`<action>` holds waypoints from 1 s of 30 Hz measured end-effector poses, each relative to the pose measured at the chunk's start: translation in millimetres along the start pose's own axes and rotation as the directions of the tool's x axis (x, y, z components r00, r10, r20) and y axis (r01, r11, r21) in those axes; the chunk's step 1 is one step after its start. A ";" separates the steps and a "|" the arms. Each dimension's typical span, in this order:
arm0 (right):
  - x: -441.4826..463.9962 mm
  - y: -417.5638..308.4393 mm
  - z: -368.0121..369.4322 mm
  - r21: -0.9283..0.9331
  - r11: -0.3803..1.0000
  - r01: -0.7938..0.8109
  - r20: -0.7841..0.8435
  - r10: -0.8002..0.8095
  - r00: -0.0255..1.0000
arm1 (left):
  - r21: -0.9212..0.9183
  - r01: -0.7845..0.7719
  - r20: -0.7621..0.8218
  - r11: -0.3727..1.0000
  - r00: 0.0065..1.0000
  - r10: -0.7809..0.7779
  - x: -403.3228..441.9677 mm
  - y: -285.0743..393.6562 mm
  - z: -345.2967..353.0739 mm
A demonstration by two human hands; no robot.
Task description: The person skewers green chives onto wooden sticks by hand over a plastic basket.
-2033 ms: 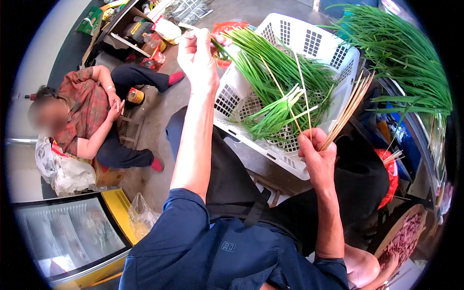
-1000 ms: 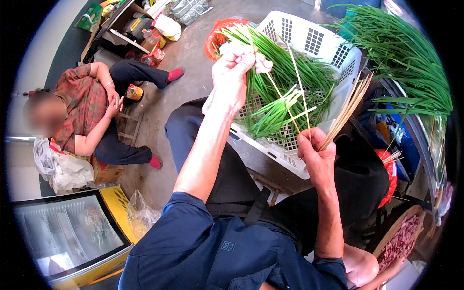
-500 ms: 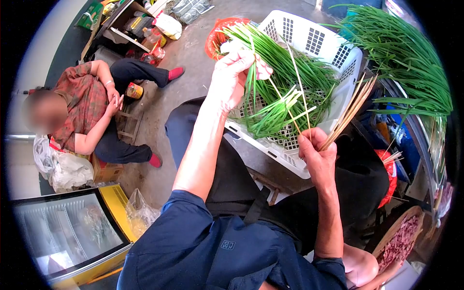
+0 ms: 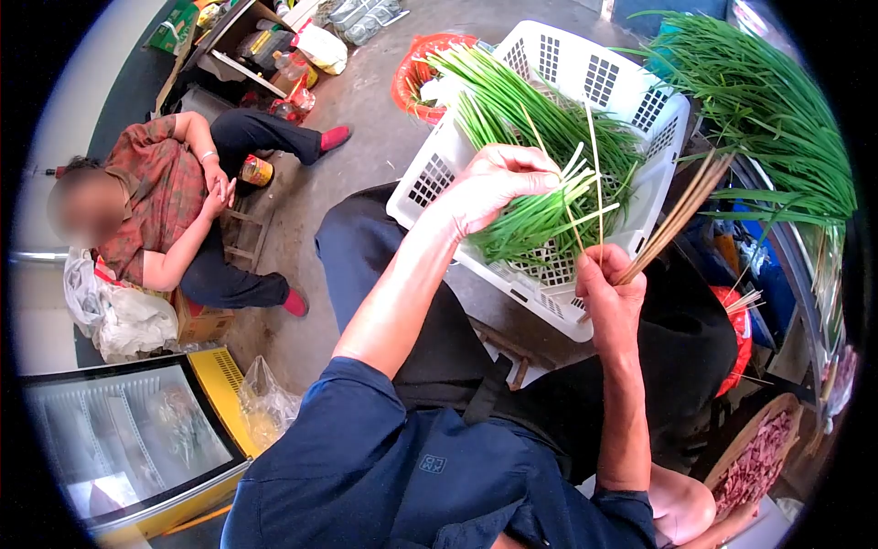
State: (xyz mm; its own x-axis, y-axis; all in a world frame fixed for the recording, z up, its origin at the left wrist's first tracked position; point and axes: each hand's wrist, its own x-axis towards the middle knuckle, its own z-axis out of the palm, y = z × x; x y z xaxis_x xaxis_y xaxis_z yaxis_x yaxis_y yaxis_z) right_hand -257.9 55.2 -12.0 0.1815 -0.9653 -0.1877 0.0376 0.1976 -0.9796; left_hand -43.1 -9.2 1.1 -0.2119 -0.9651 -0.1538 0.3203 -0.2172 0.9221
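My left hand [image 4: 503,188] is over the white plastic basket [image 4: 437,178], thumb and fingers pinched at the pale ends of a small bunch of green chives [image 4: 512,236]. Exactly how many stalks it grips is hidden. A larger pile of chives [image 4: 494,87] lies in the basket behind it. My right hand [image 4: 611,285] is closed around a bundle of thin bamboo skewers [image 4: 679,215] near the basket's front corner. Two skewers [image 4: 594,169] stick up separately from its fingertips, crossing in front of the chives.
A large heap of chives [image 4: 750,110] lies at the right. A red bag [image 4: 425,64] stands behind the basket. At lower right is a round basket [image 4: 777,407] of reddish pieces. On the left, a person [image 4: 155,201] sits near a glass-topped cooler [image 4: 137,439].
My left hand has moved down and right, from the large pile to the small bunch's pale ends. My right hand has shifted slightly right, still holding the skewers.
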 end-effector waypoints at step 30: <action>-4.1 -9.8 4.5 -0.057 0.996 0.072 0.010 -0.071 0.997 | 0.732 -0.273 -0.506 0.624 0.396 0.766 46.2 29.9 -71.3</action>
State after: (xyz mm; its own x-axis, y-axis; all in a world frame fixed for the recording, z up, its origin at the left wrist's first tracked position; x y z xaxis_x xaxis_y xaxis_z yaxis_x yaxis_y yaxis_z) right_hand -254.6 57.9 -1.4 0.1879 -0.9752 -0.1169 -0.0053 0.1180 -0.9930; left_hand 22.5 -70.7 -3.7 0.6283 -0.6230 0.4659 -0.4178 0.2349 0.8777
